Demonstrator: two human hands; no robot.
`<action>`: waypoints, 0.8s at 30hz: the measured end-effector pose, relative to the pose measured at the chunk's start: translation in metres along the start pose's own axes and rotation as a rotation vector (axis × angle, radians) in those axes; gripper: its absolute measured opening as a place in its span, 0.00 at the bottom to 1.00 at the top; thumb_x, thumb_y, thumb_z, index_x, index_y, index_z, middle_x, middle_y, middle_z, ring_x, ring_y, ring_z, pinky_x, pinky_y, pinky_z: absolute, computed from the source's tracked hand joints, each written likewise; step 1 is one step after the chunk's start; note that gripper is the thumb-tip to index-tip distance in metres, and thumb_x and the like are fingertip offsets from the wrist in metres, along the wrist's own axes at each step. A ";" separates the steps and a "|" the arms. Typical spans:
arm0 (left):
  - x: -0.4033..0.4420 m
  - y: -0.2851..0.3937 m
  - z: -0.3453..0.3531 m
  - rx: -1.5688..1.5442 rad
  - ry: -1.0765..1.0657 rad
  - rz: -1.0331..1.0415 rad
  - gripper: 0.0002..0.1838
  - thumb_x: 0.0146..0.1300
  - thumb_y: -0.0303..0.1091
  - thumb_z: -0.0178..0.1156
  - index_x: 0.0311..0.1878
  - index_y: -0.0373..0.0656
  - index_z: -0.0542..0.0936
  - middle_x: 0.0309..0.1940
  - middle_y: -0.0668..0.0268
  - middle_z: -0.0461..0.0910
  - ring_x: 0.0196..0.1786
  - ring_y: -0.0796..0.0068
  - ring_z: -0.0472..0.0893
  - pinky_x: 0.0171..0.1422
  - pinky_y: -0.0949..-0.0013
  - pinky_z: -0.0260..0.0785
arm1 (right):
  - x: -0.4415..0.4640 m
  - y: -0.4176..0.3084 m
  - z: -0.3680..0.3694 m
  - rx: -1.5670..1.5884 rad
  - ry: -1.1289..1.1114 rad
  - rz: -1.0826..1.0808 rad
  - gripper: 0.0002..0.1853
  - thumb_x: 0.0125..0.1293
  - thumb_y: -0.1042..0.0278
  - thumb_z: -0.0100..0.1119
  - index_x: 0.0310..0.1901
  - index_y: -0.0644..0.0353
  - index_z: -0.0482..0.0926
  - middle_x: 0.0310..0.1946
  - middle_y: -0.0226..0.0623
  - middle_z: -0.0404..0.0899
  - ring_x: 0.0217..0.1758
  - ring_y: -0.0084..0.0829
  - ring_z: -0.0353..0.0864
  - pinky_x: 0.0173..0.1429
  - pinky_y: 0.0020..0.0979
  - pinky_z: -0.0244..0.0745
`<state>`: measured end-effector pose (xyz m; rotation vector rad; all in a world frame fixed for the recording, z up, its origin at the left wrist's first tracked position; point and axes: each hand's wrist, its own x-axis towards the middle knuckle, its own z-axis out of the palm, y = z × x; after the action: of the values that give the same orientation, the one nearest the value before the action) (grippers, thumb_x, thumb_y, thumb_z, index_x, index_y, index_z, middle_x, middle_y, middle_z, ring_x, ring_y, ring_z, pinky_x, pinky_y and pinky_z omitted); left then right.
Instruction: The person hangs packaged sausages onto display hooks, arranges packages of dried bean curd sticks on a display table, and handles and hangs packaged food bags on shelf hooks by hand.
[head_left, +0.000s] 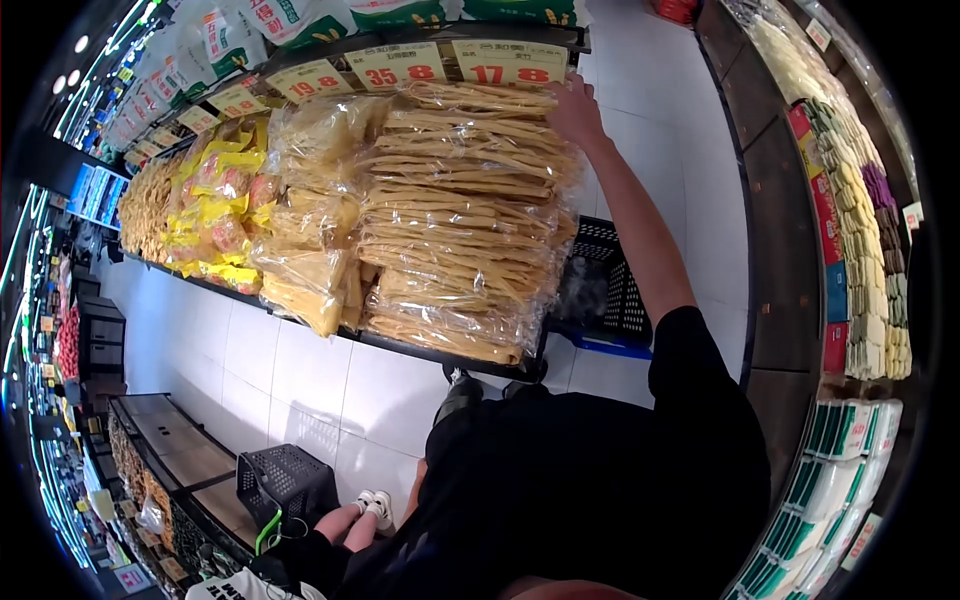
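Note:
My right hand (577, 112) reaches to the far right corner of a tall stack of dried tofu sticks (465, 215) in clear plastic bags. Its fingers are curled at the end of a top bag, just below a price sign (512, 63) reading 17.8. Beside my body, only a sliver of my left hand (415, 487) shows past the black shirt; its fingers are hidden. Left of the tofu sticks lie clear bags of a pale yellow dried food (315, 215).
Yellow-printed packs (220, 205) continue along the display. Large white sacks (290, 22) line its back. Under its right side stands a black crate (610, 285). Behind are a dark shopping basket (287, 482) and a person's legs (345, 522). Shelves with packaged goods (845, 220) run along the right.

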<state>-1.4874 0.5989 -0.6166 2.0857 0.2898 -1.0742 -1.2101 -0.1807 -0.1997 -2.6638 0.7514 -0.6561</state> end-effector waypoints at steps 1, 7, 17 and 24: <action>-0.002 0.000 0.003 0.004 0.001 -0.005 0.16 0.67 0.37 0.53 0.46 0.33 0.82 0.35 0.62 0.84 0.38 0.76 0.80 0.44 0.71 0.72 | 0.000 0.002 0.001 0.004 -0.002 -0.005 0.29 0.51 0.67 0.63 0.59 0.45 0.76 0.66 0.42 0.60 0.66 0.49 0.61 0.68 0.45 0.65; 0.016 0.009 0.011 -0.046 0.023 0.019 0.16 0.67 0.36 0.53 0.46 0.33 0.83 0.36 0.62 0.84 0.39 0.75 0.80 0.45 0.71 0.72 | 0.002 0.001 -0.006 0.024 0.062 -0.072 0.13 0.61 0.66 0.62 0.48 0.50 0.81 0.53 0.33 0.73 0.56 0.40 0.71 0.57 0.40 0.74; -0.026 0.159 -0.017 -0.315 -0.010 -0.064 0.11 0.68 0.35 0.52 0.46 0.44 0.82 0.37 0.71 0.78 0.33 0.80 0.76 0.32 0.77 0.67 | -0.008 -0.029 -0.092 0.332 0.717 -0.330 0.05 0.64 0.69 0.59 0.39 0.58 0.76 0.43 0.36 0.76 0.45 0.41 0.79 0.48 0.37 0.76; 0.000 0.164 -0.022 -0.292 -0.033 -0.056 0.11 0.68 0.36 0.53 0.44 0.43 0.83 0.30 0.72 0.79 0.27 0.83 0.71 0.27 0.78 0.61 | -0.084 0.001 -0.173 0.672 0.880 -0.378 0.06 0.61 0.75 0.65 0.40 0.60 0.80 0.41 0.33 0.80 0.43 0.25 0.80 0.46 0.27 0.78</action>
<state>-1.3918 0.5019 -0.5235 1.8070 0.4629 -1.0313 -1.3603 -0.1619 -0.0815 -1.8269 0.1124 -1.8456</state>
